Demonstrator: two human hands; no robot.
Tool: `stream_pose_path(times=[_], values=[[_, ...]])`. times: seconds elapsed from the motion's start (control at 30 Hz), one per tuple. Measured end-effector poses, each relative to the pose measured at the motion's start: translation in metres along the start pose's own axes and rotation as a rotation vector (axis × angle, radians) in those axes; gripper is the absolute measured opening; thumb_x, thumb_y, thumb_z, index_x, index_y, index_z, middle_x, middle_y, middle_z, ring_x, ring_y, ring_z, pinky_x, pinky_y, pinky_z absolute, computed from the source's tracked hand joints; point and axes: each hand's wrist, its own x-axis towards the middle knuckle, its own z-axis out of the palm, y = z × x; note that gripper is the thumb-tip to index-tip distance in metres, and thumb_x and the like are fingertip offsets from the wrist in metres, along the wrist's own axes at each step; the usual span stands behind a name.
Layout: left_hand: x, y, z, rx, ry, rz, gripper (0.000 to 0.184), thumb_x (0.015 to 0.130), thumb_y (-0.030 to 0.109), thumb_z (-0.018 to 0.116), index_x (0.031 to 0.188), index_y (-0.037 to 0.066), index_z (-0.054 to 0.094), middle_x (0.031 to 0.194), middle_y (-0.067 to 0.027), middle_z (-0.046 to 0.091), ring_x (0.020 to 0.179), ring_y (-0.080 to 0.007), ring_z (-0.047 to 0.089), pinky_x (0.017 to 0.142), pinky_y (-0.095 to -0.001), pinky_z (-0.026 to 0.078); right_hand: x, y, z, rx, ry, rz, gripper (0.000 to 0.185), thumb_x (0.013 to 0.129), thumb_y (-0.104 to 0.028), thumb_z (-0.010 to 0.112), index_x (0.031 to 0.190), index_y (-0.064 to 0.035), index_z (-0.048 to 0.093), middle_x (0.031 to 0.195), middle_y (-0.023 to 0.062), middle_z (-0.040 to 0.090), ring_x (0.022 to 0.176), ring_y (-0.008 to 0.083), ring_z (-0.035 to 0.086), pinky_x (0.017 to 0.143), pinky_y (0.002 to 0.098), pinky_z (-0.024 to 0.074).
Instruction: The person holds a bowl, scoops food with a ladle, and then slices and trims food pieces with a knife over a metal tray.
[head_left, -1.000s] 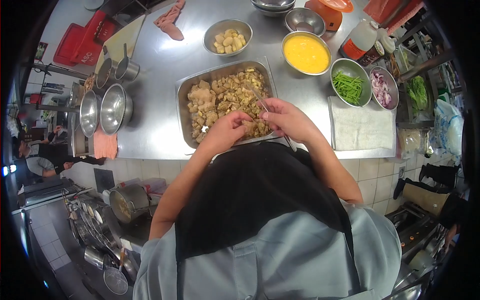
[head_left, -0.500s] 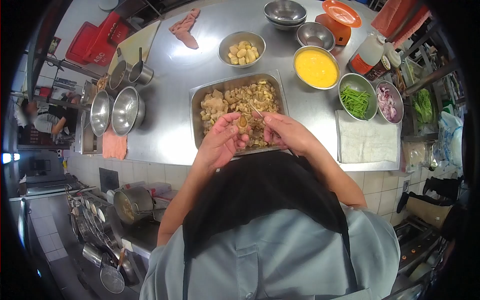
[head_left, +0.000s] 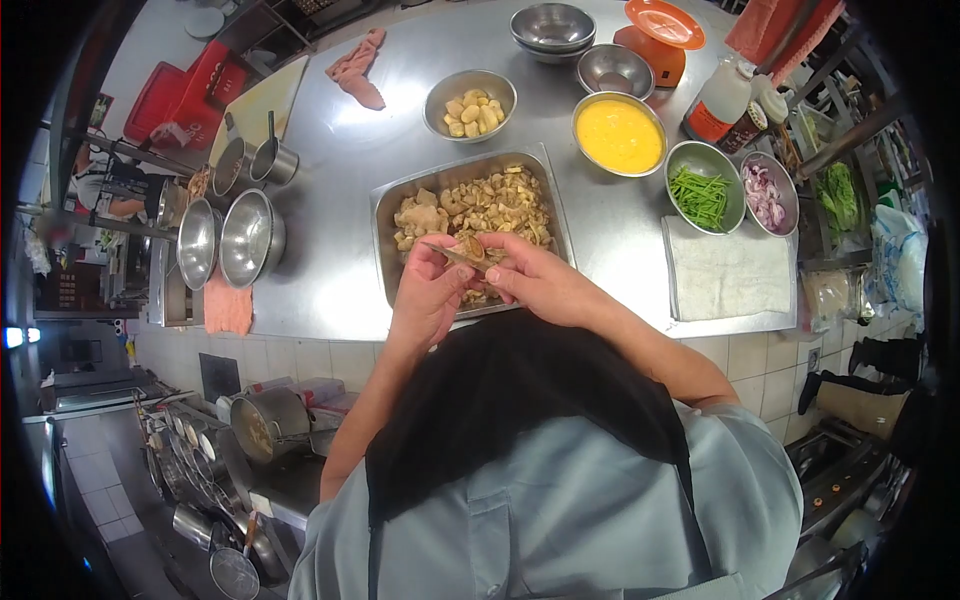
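Observation:
Both of my hands are over the near part of a metal tray (head_left: 556,190) of brown, lumpy food pieces (head_left: 490,196). My left hand (head_left: 430,292) is closed around a small brown oval piece of food (head_left: 474,247), whose exact kind I cannot make out. My right hand (head_left: 545,284) pinches a thin pointed knife (head_left: 448,254), its blade lying across the piece and pointing left over my left fingers. My hands hide part of the knife and the tray's near contents.
Behind the tray stands a bowl of pale yellow chunks (head_left: 471,112). To the right are bowls of yellow liquid (head_left: 619,136), green beans (head_left: 698,198) and sliced onion (head_left: 765,197), plus a folded cloth (head_left: 728,270). Steel bowls (head_left: 249,240) and pans (head_left: 275,160) stand left.
My right hand has moved left and closer to my left hand. The knife now lies across the brown piece, pointing left. The view has shifted slightly.

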Motion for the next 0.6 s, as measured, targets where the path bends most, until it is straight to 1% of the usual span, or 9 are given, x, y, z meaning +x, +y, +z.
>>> stream_pose_path(times=[0.07, 0.17, 0.27, 0.37, 0.4, 0.47, 0.57, 0.6], values=[[0.0, -0.003, -0.004, 0.023, -0.006, 0.003, 0.039, 0.097, 0.006, 0.074, 0.129, 0.009, 0.052, 0.122, -0.0086, 0.066, 0.108, -0.0225, 0.067, 0.088, -0.0386, 0.056, 0.001, 0.004, 0.002, -0.034, 0.028, -0.03, 0.056, 0.107, -0.021, 0.057, 0.156, -0.0022, 0.039, 0.096, 0.0062, 0.064, 0.088, 0.0146, 0.06, 0.08, 0.0312, 0.0497], [-0.001, -0.002, 0.0, -0.014, 0.007, 0.019, 0.038, 0.097, 0.006, 0.074, 0.128, 0.009, 0.052, 0.117, -0.009, 0.067, 0.105, -0.0225, 0.068, 0.085, -0.038, 0.056, 0.0, 0.0, 0.001, -0.061, 0.012, -0.047, 0.056, 0.107, -0.019, 0.058, 0.157, -0.0013, 0.04, 0.104, 0.0087, 0.067, 0.094, 0.0155, 0.062, 0.086, 0.0323, 0.0507], [-0.001, 0.003, -0.004, -0.025, -0.04, -0.012, 0.035, 0.095, 0.002, 0.075, 0.122, 0.007, 0.053, 0.108, -0.0089, 0.067, 0.096, -0.0202, 0.069, 0.081, -0.0358, 0.059, -0.005, -0.011, 0.002, -0.029, -0.021, -0.102, 0.058, 0.107, -0.016, 0.059, 0.159, -0.001, 0.039, 0.113, 0.0113, 0.069, 0.101, 0.0155, 0.063, 0.093, 0.0318, 0.0505], [-0.002, 0.004, -0.009, -0.046, -0.044, -0.052, 0.035, 0.095, 0.006, 0.076, 0.122, 0.006, 0.054, 0.101, -0.0084, 0.069, 0.092, -0.0196, 0.069, 0.076, -0.0326, 0.057, -0.007, -0.014, 0.002, -0.037, -0.026, -0.099, 0.058, 0.107, -0.014, 0.059, 0.159, -0.0008, 0.038, 0.12, 0.0134, 0.07, 0.108, 0.0162, 0.064, 0.098, 0.0318, 0.05], [-0.003, 0.003, -0.008, -0.06, -0.051, -0.053, 0.035, 0.095, 0.007, 0.076, 0.122, 0.006, 0.054, 0.101, -0.0088, 0.069, 0.091, -0.0193, 0.069, 0.074, -0.0317, 0.056, -0.007, -0.012, 0.002, -0.037, -0.026, -0.102, 0.058, 0.107, -0.014, 0.059, 0.159, -0.0008, 0.039, 0.122, 0.014, 0.07, 0.11, 0.0164, 0.064, 0.099, 0.0318, 0.0498], [-0.004, 0.001, -0.007, -0.089, -0.064, -0.054, 0.035, 0.095, 0.009, 0.076, 0.122, 0.007, 0.054, 0.101, -0.0095, 0.07, 0.089, -0.0186, 0.069, 0.071, -0.0301, 0.054, -0.004, -0.005, 0.002, -0.025, -0.022, -0.122, 0.057, 0.106, -0.015, 0.059, 0.159, -0.0004, 0.04, 0.123, 0.0147, 0.07, 0.111, 0.0168, 0.064, 0.099, 0.032, 0.0497], [-0.004, 0.005, -0.003, -0.129, -0.076, -0.097, 0.034, 0.097, 0.012, 0.076, 0.123, 0.007, 0.055, 0.104, -0.0092, 0.07, 0.088, -0.0177, 0.068, 0.072, -0.0298, 0.054, -0.005, -0.006, 0.0, -0.088, -0.015, -0.106, 0.054, 0.106, -0.015, 0.059, 0.156, 0.0005, 0.044, 0.124, 0.0156, 0.071, 0.112, 0.0175, 0.065, 0.099, 0.0314, 0.0497], [-0.005, 0.008, 0.002, -0.156, -0.038, -0.125, 0.034, 0.097, 0.013, 0.075, 0.124, 0.007, 0.055, 0.105, -0.0091, 0.07, 0.087, -0.0178, 0.068, 0.071, -0.0296, 0.054, -0.001, 0.002, -0.001, -0.117, 0.018, -0.178, 0.052, 0.107, -0.016, 0.059, 0.155, -0.0007, 0.046, 0.113, 0.0098, 0.067, 0.102, 0.0142, 0.061, 0.092, 0.0296, 0.049]])
